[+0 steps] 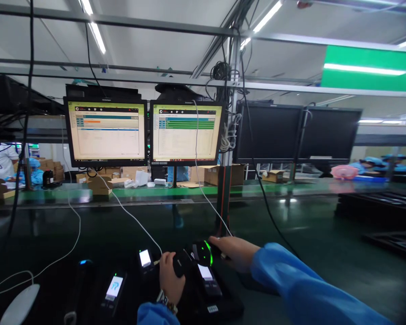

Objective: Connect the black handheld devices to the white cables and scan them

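Nearest the camera, the left hand was curled closed around the dark end of a black handheld device, gripping it from the left. The right hand, in a blue sleeve, lay over the far end of the same device beside its glowing green ring, fingers bent down onto it; how tightly it gripped could not be told. The device rested on the dark tabletop with its small screen lit. Just left of it stood a second lit unit, with a third unit lower left (its screen showed a blue logo). A white cable ran from that cluster up toward the monitors, and a white mouse sat at the far left edge. Farther back, a left monitor and a middle monitor were lit, while two dark monitors stood to the right. Beyond them cardboard boxes lined a green shelf
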### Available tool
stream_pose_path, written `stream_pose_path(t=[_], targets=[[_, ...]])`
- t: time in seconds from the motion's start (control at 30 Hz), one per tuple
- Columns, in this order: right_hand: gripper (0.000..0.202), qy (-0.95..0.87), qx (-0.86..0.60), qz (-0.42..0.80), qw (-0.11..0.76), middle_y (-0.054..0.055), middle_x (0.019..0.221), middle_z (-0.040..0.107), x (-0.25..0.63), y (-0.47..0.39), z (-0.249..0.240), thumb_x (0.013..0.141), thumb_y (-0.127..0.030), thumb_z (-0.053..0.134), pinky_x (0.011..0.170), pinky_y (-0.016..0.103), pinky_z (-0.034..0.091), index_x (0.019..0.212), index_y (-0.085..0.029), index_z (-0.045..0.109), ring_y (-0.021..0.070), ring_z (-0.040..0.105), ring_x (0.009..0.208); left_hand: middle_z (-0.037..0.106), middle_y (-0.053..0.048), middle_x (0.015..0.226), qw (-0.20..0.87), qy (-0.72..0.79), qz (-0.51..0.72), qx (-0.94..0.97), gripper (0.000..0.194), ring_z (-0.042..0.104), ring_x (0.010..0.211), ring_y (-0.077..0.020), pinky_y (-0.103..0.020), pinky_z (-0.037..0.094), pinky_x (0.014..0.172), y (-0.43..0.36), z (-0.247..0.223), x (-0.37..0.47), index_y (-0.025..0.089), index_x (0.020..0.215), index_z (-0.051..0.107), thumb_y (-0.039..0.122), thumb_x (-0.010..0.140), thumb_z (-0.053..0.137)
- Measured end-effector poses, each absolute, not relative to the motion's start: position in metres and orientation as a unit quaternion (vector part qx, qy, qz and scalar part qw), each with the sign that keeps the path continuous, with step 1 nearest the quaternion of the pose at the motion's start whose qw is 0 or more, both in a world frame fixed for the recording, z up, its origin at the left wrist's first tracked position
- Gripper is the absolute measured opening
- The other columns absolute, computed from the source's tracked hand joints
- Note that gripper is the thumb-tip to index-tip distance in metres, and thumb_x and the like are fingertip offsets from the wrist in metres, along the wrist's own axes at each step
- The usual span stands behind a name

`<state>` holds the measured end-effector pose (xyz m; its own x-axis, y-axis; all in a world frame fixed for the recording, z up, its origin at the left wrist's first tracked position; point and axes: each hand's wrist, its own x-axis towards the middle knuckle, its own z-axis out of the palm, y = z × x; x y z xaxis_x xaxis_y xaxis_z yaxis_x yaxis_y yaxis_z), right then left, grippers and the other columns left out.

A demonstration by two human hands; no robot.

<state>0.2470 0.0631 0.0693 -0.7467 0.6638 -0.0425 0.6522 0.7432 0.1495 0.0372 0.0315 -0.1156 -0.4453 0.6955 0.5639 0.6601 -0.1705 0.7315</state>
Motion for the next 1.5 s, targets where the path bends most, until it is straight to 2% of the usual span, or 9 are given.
stream_pose_path(t=[0.4,0.93,1.23,1.4,1.5], targets=[[0.035,0.937,0.344,0.040,0.033,0.011,0.093,0.066,0.246,0.060,0.073,0.073,-0.009,0.057,0.068,0.031,0.042,0.106,-0.017,0.051,0.0303,0.064,0.090,0.052,-0.010,0.111,0.030,0.644,0.559,0.522,0.051,0.050,0.109,-0.0228,-0.036,0.038,0.104,0.029,-0.113,0.037,0.013,0.108,0.058,0.004,0.058,0.053],[0.039,0.930,0.356,0.069,0.050,0.012,0.096,0.066,0.246,0.060,0.073,0.073,-0.011,0.058,0.069,0.032,0.043,0.111,-0.016,0.049,0.0326,0.064,0.093,0.052,-0.011,0.117,0.041,0.649,0.549,0.525,0.052,0.049,0.115,-0.0229,-0.036,0.037,0.108,0.032,-0.115,0.038,0.012,0.111,0.059,0.004,0.061,0.054],[0.031,0.943,0.328,0.049,0.027,0.011,0.094,0.066,0.246,0.060,0.076,0.073,-0.010,0.054,0.070,0.032,0.044,0.103,-0.017,0.051,0.0302,0.064,0.092,0.053,-0.011,0.113,0.024,0.637,0.552,0.538,0.051,0.051,0.109,-0.0218,-0.034,0.039,0.105,0.029,-0.111,0.038,0.010,0.110,0.059,0.003,0.060,0.051],[0.040,0.934,0.355,0.037,0.035,0.013,0.097,0.065,0.246,0.061,0.075,0.074,-0.010,0.056,0.075,0.035,0.047,0.113,-0.014,0.052,0.0324,0.063,0.095,0.054,-0.011,0.112,0.033,0.634,0.566,0.525,0.051,0.052,0.109,-0.0227,-0.037,0.039,0.105,0.028,-0.112,0.038,0.011,0.109,0.060,0.005,0.059,0.053],[0.064,0.909,0.416,0.019,0.001,0.016,0.101,0.065,0.249,0.076,0.066,0.077,-0.011,0.055,0.081,0.038,0.047,0.137,-0.012,0.034,0.0320,0.062,0.098,0.055,-0.013,0.115,0.075,0.602,0.616,0.503,0.051,0.052,0.111,-0.0257,-0.041,0.038,0.105,0.028,-0.114,0.034,0.010,0.111,0.058,0.014,0.060,0.061]])
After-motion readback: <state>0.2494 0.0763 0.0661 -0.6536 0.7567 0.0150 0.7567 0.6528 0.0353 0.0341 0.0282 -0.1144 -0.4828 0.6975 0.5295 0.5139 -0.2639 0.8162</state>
